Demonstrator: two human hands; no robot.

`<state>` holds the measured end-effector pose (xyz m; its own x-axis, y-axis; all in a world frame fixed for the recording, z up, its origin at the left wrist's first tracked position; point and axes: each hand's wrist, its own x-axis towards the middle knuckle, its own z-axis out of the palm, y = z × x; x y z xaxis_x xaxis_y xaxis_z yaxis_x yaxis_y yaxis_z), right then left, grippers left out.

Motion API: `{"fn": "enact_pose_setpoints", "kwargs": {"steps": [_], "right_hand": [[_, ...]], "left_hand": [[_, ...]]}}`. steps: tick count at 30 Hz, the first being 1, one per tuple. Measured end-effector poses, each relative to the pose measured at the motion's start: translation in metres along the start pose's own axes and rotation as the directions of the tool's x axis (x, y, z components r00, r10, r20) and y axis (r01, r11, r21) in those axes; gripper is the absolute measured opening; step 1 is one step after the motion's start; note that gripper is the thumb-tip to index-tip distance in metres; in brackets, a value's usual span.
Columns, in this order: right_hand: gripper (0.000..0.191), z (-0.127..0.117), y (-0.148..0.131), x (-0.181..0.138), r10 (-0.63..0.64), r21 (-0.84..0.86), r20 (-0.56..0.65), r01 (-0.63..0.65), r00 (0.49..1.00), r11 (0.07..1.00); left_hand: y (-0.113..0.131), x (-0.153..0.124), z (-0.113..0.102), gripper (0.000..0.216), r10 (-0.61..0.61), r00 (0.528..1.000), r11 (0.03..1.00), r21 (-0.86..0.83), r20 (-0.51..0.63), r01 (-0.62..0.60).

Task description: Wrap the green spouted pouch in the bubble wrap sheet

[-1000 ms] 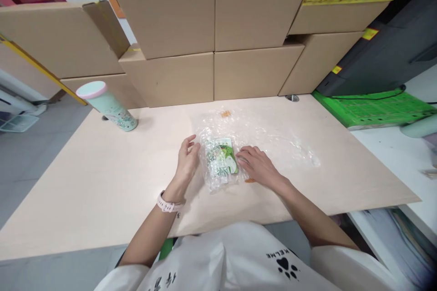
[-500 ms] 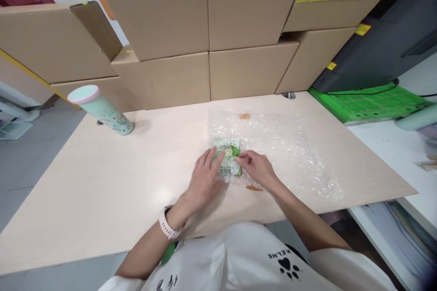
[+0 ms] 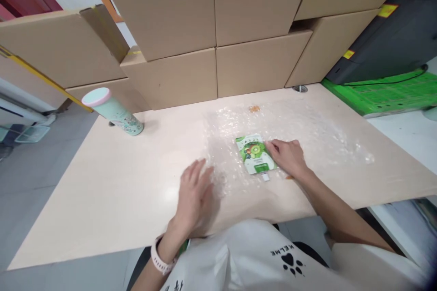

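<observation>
A green and white fruit puree pouch (image 3: 254, 153) with a kiwi picture lies on a sheet of clear bubble wrap (image 3: 290, 120). Its small white spout points toward me. At the pouch's right edge, my right hand (image 3: 287, 155) is closed, thumb and fingertips pinching it. My left hand (image 3: 194, 191) is open at the left edge of the wrap, fingers spread and slightly bent, apart from the pouch. Whether those fingertips touch the wrap I cannot tell.
A mint-green tumbler (image 3: 116, 113) with a pink rim stands on the table (image 3: 112, 195), at the left. Cardboard boxes (image 3: 180, 77) form a wall along the back. A green plastic crate (image 3: 392, 93) and a dark grey case (image 3: 392, 41) sit at the right.
The bubble wrap that lay over the pouch is off it. The pouch has shifted right and turned slightly with my right hand. My left hand has moved left and nearer to me.
</observation>
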<state>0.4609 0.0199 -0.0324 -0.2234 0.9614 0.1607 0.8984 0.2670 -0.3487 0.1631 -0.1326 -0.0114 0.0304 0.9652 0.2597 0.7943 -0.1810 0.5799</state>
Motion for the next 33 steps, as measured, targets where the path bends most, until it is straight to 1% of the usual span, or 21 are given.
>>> {"fn": "enact_pose_setpoints", "kwargs": {"steps": [2,4,6,8,11,13,14,16,17,18,19,20,21,23,25,26,28,30,31,32,33], "right_hand": [[0.051,-0.004,0.002,0.004,0.032,-0.051,-0.005,-0.033,0.999,0.998],[0.047,-0.005,0.0,0.004,0.033,-0.039,0.023,-0.032,0.999,0.999],[0.048,-0.003,-0.003,0.002,0.04,0.01,0.046,-0.041,0.998,0.999],[0.051,-0.001,-0.006,0.001,0.082,0.089,0.058,-0.087,0.995,0.992],[0.046,-0.001,-0.011,-0.001,0.164,0.277,0.083,-0.181,0.983,0.944],[0.04,-0.005,-0.019,-0.004,0.179,0.454,0.12,-0.214,0.977,0.865],[0.038,-0.007,-0.026,-0.006,0.173,0.553,0.145,-0.225,0.974,0.802],[0.037,-0.01,-0.043,-0.013,0.147,0.732,0.228,-0.269,0.962,0.626],[0.037,-0.01,-0.054,-0.018,0.139,0.792,0.291,-0.32,0.947,0.52],[0.037,-0.008,-0.065,-0.023,0.11,0.821,0.375,-0.385,0.92,0.421],[0.037,-0.005,-0.076,-0.027,0.066,0.824,0.452,-0.445,0.89,0.35],[0.037,-0.001,-0.086,-0.032,0.053,0.827,0.481,-0.473,0.875,0.303],[0.036,0.005,-0.094,-0.036,0.053,0.831,0.49,-0.485,0.87,0.272],[0.036,0.016,-0.106,-0.042,0.064,0.835,0.498,-0.498,0.865,0.232],[0.037,0.024,-0.11,-0.043,0.092,0.847,0.49,-0.499,0.867,0.187],[0.038,0.026,-0.109,-0.043,0.107,0.853,0.486,-0.497,0.868,0.158],[0.04,0.029,-0.105,-0.041,0.127,0.862,0.481,-0.494,0.867,0.109],[0.042,0.03,-0.098,-0.039,0.146,0.873,0.463,-0.478,0.874,0.094],[0.043,0.03,-0.095,-0.038,0.148,0.877,0.45,-0.467,0.881,0.112],[0.042,0.03,-0.092,-0.037,0.144,0.878,0.434,-0.453,0.889,0.153],[0.041,0.029,-0.09,-0.036,0.13,0.873,0.416,-0.435,0.9,0.22]], "left_hand": [[0.004,-0.006,0.012,0.044,0.055,0.983,0.998,-0.031,0.177,-0.051],[0.007,-0.009,0.021,0.045,0.076,0.964,0.997,-0.054,0.254,-0.064],[0.007,-0.011,0.024,0.045,0.08,0.963,0.995,-0.073,0.259,-0.063],[0.006,-0.011,0.023,0.044,0.087,0.963,0.995,-0.077,0.253,-0.069],[0.007,-0.01,0.02,0.041,0.104,0.958,0.994,-0.044,0.268,-0.096],[0.007,-0.009,0.017,0.037,0.099,0.955,0.995,-0.045,0.281,-0.089],[0.007,-0.009,0.016,0.032,0.078,0.959,0.996,-0.064,0.274,-0.063],[0.006,-0.008,0.014,0.023,-0.015,0.977,0.989,-0.14,0.212,0.046],[0.005,-0.008,0.013,0.02,-0.086,0.983,0.972,-0.204,0.163,0.119],[0.004,-0.007,0.013,0.019,-0.171,0.978,0.938,-0.286,0.117,0.198],[0.002,-0.006,0.012,0.02,-0.261,0.961,0.882,-0.382,0.089,0.275],[0.002,-0.005,0.012,0.023,-0.345,0.935,0.804,-0.486,0.087,0.342],[0.001,-0.004,0.012,0.027,-0.414,0.903,0.707,-0.586,0.111,0.396],[0.002,-0.001,0.012,0.035,-0.503,0.84,0.483,-0.739,0.205,0.469],[0.005,0.001,0.012,0.042,-0.542,0.784,0.283,-0.812,0.303,0.51],[0.007,0.002,0.012,0.045,-0.553,0.759,0.209,-0.825,0.344,0.526],[0.011,0.003,0.013,0.051,-0.561,0.725,0.118,-0.828,0.4,0.548],[0.014,0.004,0.014,0.055,-0.563,0.714,0.085,-0.831,0.415,0.55],[0.015,0.005,0.015,0.057,-0.564,0.712,0.078,-0.831,0.418,0.55],[0.016,0.006,0.016,0.058,-0.564,0.707,0.072,-0.828,0.426,0.556],[0.017,0.008,0.017,0.059,-0.563,0.701,0.069,-0.82,0.438,0.568]]}}
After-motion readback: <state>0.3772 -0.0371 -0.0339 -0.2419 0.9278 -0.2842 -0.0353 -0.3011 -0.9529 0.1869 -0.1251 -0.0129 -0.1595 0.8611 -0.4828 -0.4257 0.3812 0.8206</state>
